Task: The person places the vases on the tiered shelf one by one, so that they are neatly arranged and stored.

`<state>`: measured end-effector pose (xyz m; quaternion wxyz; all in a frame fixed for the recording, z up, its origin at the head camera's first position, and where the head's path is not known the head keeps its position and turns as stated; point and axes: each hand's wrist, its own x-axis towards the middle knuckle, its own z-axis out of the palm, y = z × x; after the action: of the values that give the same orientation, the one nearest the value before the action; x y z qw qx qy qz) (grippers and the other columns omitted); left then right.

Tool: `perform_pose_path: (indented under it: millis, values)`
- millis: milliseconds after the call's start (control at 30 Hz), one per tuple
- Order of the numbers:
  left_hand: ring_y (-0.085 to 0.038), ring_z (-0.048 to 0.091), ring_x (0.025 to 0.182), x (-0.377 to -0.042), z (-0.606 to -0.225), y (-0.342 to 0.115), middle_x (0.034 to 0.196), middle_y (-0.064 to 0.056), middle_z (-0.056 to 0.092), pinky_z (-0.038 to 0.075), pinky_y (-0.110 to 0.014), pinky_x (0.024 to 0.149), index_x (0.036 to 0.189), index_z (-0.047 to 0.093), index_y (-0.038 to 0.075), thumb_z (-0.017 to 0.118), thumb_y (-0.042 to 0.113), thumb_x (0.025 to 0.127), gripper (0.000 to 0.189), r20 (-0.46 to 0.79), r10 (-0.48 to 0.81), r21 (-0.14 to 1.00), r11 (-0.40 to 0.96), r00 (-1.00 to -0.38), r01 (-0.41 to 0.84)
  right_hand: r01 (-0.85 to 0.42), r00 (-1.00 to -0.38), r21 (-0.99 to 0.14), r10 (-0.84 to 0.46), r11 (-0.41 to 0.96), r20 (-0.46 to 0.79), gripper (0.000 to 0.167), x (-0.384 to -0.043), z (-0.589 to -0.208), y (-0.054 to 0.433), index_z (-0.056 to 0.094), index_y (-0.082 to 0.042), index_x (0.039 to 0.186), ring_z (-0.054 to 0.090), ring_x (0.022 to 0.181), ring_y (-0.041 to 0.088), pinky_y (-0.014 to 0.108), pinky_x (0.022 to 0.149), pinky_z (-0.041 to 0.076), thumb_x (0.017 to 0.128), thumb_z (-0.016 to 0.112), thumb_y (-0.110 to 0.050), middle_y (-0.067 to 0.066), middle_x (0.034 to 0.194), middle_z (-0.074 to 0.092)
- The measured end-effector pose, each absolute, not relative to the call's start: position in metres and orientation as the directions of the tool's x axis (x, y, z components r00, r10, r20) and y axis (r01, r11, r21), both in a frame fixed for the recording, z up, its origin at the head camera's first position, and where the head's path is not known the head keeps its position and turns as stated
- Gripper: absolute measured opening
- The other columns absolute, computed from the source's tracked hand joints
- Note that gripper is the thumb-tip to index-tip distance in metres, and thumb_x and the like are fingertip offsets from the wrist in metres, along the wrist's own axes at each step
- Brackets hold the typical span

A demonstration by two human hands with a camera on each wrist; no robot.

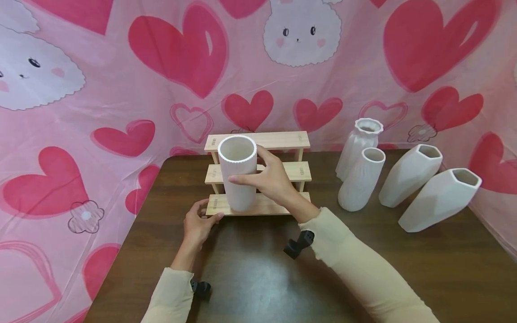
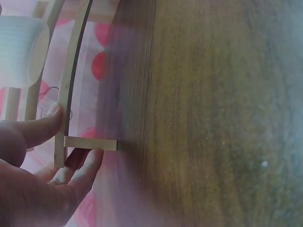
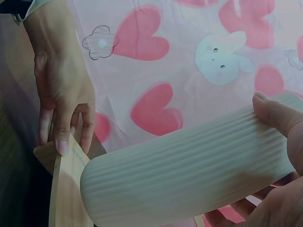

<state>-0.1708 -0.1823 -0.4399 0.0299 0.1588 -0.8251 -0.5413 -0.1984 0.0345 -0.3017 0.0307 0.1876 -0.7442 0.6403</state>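
My right hand [image 1: 275,179] grips a tall white ribbed vase [image 1: 239,190] by its side, mouth upward. The vase is over the left part of the lowest step of a three-tier wooden display stand [image 1: 278,205]. In the left wrist view, a gap shows between the vase's base [image 2: 39,54] and that lowest board [image 2: 71,61]. My left hand [image 1: 199,226] holds the left end of the same board. Its thumb lies on top, while the other fingers reach under the board by the short leg [image 2: 92,143]. The vase hides parts of the upper steps in the head view.
On the right of the brown table [image 1: 250,273] stand more white vases: one with a ruffled rim [image 1: 357,150], a slim textured one [image 1: 361,181], and two faceted ones, one farther back [image 1: 409,177] and one nearer [image 1: 438,202]. A pink heart-patterned cloth [image 1: 258,76] hangs behind.
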Motion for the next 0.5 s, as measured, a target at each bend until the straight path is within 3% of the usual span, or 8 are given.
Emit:
perform_pose_path:
  millis: [233, 500]
  values:
    - [-0.02, 0.061, 0.082, -0.172, -0.439, -0.182, 0.11, -0.018, 0.063, 0.047, -0.022, 0.063, 0.136, 0.049, 0.01, 0.078, 0.01, 0.081, 0.062, -0.13, -0.295, 0.906, 0.353, -0.947, -0.235, -0.306, -0.928, -0.947, -0.252, 0.099, 0.273, 0.078, -0.211, -0.315, 0.028, 0.053, -0.021, 0.136, 0.058, 0.106, 0.02, 0.038, 0.087, 0.051, 0.067, 0.09, -0.019, 0.003, 0.12, 0.06]
    - [-0.02, 0.061, 0.083, -0.172, -0.439, -0.184, 0.111, -0.018, 0.063, 0.048, -0.022, 0.064, 0.136, 0.049, 0.011, 0.078, 0.011, 0.081, 0.062, -0.142, -0.285, 0.907, 0.346, -0.948, -0.24, -0.31, -0.929, -0.943, -0.25, 0.121, 0.273, 0.076, -0.214, -0.318, 0.02, 0.056, -0.026, 0.132, 0.06, 0.102, 0.016, 0.036, 0.084, 0.052, 0.064, 0.091, -0.029, -0.001, 0.114, 0.061]
